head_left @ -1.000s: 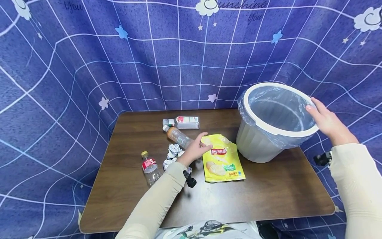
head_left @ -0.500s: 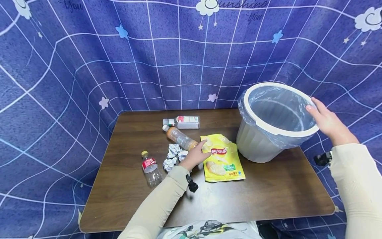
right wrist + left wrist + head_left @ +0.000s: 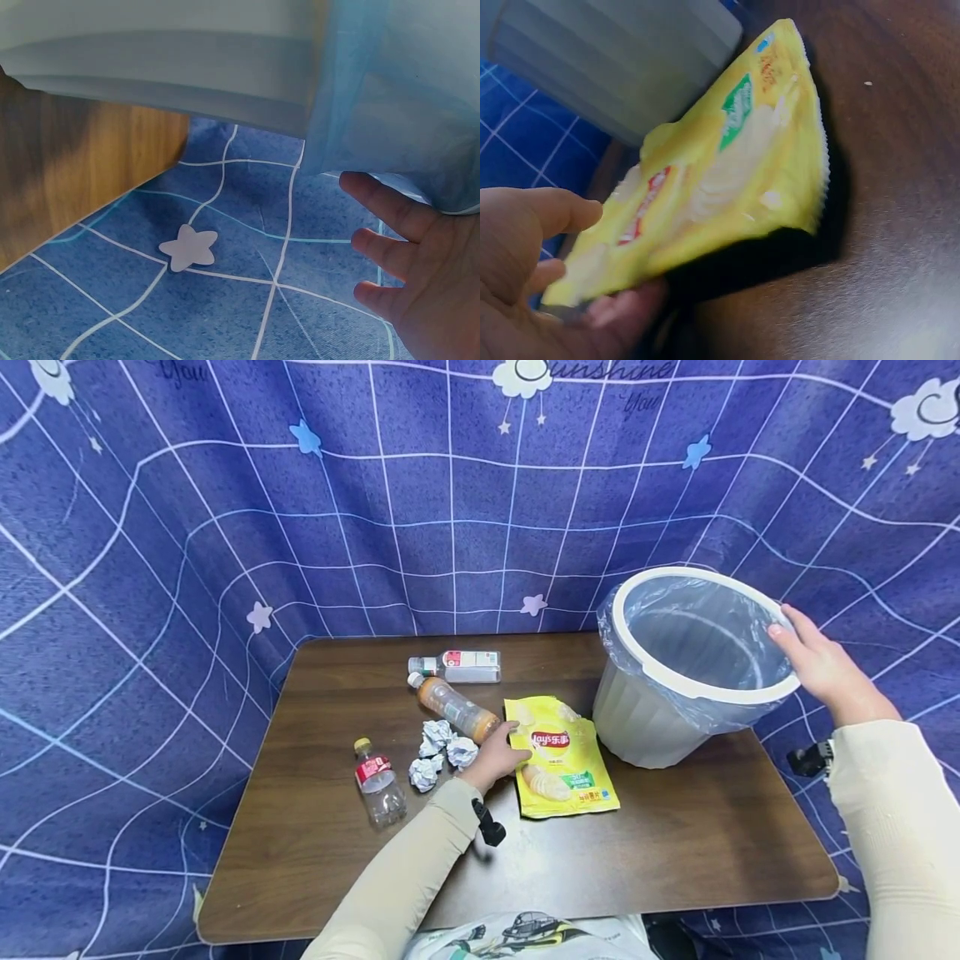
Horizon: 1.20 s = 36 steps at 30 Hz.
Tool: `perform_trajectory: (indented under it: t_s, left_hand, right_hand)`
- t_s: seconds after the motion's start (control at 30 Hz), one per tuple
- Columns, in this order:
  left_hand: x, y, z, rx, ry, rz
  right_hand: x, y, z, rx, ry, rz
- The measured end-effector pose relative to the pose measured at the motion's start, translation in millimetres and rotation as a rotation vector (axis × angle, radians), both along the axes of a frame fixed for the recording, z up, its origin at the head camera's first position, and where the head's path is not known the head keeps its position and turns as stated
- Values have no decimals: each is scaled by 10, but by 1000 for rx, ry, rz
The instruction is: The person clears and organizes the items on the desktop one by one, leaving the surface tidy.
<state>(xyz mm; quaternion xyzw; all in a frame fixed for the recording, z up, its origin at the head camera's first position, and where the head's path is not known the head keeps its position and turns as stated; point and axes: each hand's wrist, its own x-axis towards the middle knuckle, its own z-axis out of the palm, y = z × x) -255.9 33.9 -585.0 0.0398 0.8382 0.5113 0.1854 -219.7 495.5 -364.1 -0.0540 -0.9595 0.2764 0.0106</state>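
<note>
Left hand (image 3: 497, 762): centre, fingers curled under chip bag's left edge, thumb over its face; prob from below b/c bag is flat, w/ little else to grab
Chip bag (image 3: 562, 756): just R of centre, printed side up, held edge raised off surface (image 3: 322, 710) in left wrist view
Red-label bottle (image 3: 384, 793): L of centre, lying down, yellow cap up-frame
Paper balls (image 3: 435, 739): 3, crumpled, btwn red-label bottle & left hand
Amber bottle (image 3: 457, 708): centre, on its side, base by left hand
Right hand (image 3: 832, 677): far R, thumb over bin rim, fingers straight & spread outside; prob to steady it, firmness can't tell
Bin (image 3: 641, 722): R side, mouth up, liner (image 3: 723, 714) folded over rim, prob so it stays put
Clear bottle (image 3: 468, 667): upper centre, on its side
Curtain (image 3: 420, 560): backdrop
</note>
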Motion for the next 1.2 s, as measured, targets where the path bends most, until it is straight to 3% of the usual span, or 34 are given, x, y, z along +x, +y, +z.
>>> perform_trajectory:
  t_s: [0.2,0.47,0.53,0.7,1.03,1.2]
  left_hand:
    - [-19,44,-74,-16,69,20]
    - [-72,39,-56,63,119,25]
    - [-96,31,-35,96,96,30]
    - [-166,11,65,154,29,50]
    - [-318,-39,327,262,71,73]
    - [-393,-86,456,268,118,81]
  right_hand:
    - [1,2,6,6,-4,-3]
    - [10,-22,25,6,-10,-9]
    - [9,-22,23,5,-9,-9]
    - [6,-11,5,1,-4,-5]
    - [3,8,-2,-1,-6,2]
    - [6,-10,3,0,-6,2]
